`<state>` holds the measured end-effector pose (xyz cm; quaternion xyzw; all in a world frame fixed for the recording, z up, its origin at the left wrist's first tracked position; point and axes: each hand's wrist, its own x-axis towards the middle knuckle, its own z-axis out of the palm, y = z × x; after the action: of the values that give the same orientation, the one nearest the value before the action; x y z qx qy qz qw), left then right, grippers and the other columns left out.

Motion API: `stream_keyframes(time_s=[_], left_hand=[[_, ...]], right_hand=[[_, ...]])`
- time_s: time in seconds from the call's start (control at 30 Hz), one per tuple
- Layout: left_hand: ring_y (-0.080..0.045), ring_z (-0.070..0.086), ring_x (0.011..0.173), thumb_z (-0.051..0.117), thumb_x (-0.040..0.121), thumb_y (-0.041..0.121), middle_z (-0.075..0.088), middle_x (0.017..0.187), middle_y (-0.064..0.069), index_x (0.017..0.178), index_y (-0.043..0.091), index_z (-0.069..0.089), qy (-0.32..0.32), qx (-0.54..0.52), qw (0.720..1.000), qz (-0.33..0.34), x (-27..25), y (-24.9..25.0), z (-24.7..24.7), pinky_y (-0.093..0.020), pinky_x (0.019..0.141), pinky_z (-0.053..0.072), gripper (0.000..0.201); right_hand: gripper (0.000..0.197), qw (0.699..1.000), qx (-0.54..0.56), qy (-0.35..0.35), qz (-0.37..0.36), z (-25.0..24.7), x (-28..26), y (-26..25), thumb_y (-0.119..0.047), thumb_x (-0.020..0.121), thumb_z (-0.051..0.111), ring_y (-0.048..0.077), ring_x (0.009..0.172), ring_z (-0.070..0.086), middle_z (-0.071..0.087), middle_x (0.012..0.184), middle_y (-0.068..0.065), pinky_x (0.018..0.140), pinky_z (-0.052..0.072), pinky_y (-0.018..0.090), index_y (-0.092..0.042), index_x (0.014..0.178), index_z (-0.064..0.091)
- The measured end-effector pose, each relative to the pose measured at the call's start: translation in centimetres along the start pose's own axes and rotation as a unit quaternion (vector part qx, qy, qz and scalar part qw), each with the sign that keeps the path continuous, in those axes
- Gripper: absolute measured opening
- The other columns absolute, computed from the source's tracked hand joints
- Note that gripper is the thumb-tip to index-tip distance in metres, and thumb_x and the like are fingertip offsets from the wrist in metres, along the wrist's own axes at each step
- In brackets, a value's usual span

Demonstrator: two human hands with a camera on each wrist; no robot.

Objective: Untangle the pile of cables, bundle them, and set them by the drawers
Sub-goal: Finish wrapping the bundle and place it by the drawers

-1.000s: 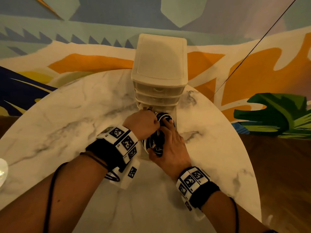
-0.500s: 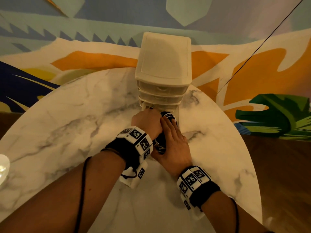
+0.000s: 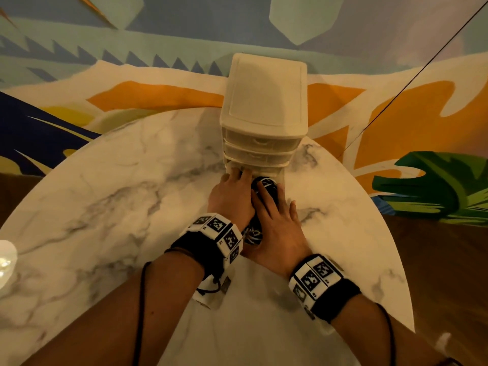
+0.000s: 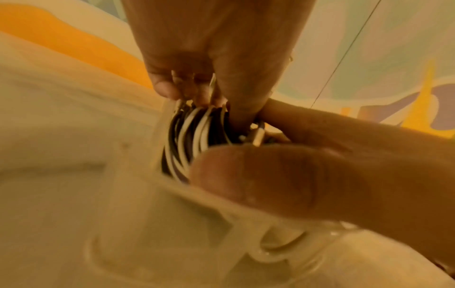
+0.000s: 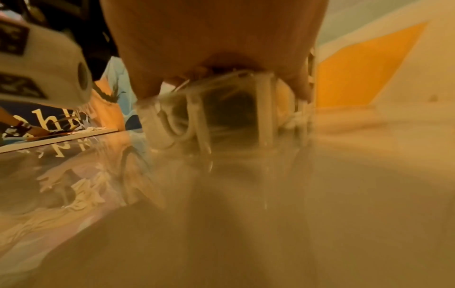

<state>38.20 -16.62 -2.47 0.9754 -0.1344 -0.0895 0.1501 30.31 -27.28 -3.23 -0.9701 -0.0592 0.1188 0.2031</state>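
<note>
A coiled bundle of black and white cables (image 3: 265, 186) stands on edge on the marble table (image 3: 118, 207), right in front of the cream drawer unit (image 3: 264, 101). My left hand (image 3: 232, 192) grips the bundle from the left, its fingertips near the bottom drawer's front. My right hand (image 3: 277, 220) covers the bundle's right side. In the left wrist view, curled fingers (image 4: 165, 89) press onto the cable loops (image 4: 194, 134). The right wrist view is blurred; there the hand straddles the coil (image 5: 221, 109), whose lower edge meets the tabletop. Much of the bundle is hidden under both hands.
The drawer unit stands at the table's far edge against a painted wall. A shiny glass object (image 3: 5, 262) sits at the table's left edge. A thin dark line (image 3: 396, 93) runs diagonally at the right. The table's rounded right edge (image 3: 390, 247) is close to my right wrist.
Both hands have slid the cable bundle forward, up to the foot of the drawer unit. My left hand now reaches the bottom drawer's front.
</note>
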Motion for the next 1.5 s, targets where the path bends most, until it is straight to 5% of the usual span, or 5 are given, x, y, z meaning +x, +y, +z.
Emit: stream_keyframes(time_s=[0.17, 0.4, 0.67, 1.0, 1.5], left_hand=[[-0.029, 0.041, 0.117, 0.056, 0.084, 0.028, 0.046, 0.128, -0.008, 0.119, 0.022, 0.057, 0.087, 0.096, 0.991, 0.042, -1.1, -1.5, 0.4, -0.040, 0.092, 0.037, 0.036], [-0.023, 0.018, 0.143, 0.034, 0.098, 0.026, 0.019, 0.156, -0.010, 0.148, 0.012, 0.022, 0.013, 0.029, 0.998, 0.048, -1.3, -2.2, 1.5, -0.032, 0.116, 0.015, 0.052], [-0.017, 0.004, 0.146, 0.031, 0.100, 0.023, 0.010, 0.158, -0.007, 0.149, 0.011, 0.013, 0.004, -0.043, 0.997, 0.056, -1.1, -2.1, 1.6, -0.032, 0.119, 0.006, 0.054], [-0.024, 0.031, 0.139, 0.041, 0.096, 0.022, 0.039, 0.147, -0.011, 0.142, 0.006, 0.036, 0.052, -0.056, 0.994, 0.073, -0.3, -1.4, 1.6, -0.033, 0.113, 0.024, 0.049], [-0.021, 0.026, 0.140, 0.010, 0.087, 0.044, 0.037, 0.149, -0.006, 0.144, 0.012, 0.030, 0.008, 0.068, 0.994, 0.089, -0.3, -1.0, 0.6, -0.042, 0.117, 0.011, 0.068]], right_hand=[[0.135, 0.996, -0.049, -0.072, -0.007, -0.7, 0.3, -0.8, -0.084, 0.054, 0.060, 0.031, 0.143, -0.022, -0.026, 0.155, -0.010, 0.112, 0.008, 0.061, -0.029, 0.147, -0.021], [0.129, 0.993, -0.095, -0.073, 0.005, -0.3, 0.9, -1.4, -0.067, 0.063, 0.068, 0.036, 0.144, -0.016, -0.020, 0.156, -0.003, 0.108, 0.033, 0.055, -0.026, 0.146, -0.021], [0.128, 0.996, -0.063, -0.065, 0.017, -0.3, 1.0, -1.5, -0.064, 0.064, 0.071, 0.030, 0.144, -0.018, -0.026, 0.155, -0.006, 0.110, 0.026, 0.052, -0.029, 0.146, -0.022], [0.123, 0.999, -0.018, -0.004, 0.042, -1.1, 2.8, -0.5, -0.066, 0.063, 0.069, 0.027, 0.147, -0.008, -0.011, 0.158, -0.007, 0.106, 0.033, 0.052, -0.029, 0.150, -0.010], [0.121, 1.000, -0.016, -0.009, 0.005, -2.0, 4.0, 1.4, -0.075, 0.057, 0.063, 0.024, 0.148, 0.000, 0.001, 0.160, -0.009, 0.104, 0.041, 0.050, -0.033, 0.150, -0.002]])
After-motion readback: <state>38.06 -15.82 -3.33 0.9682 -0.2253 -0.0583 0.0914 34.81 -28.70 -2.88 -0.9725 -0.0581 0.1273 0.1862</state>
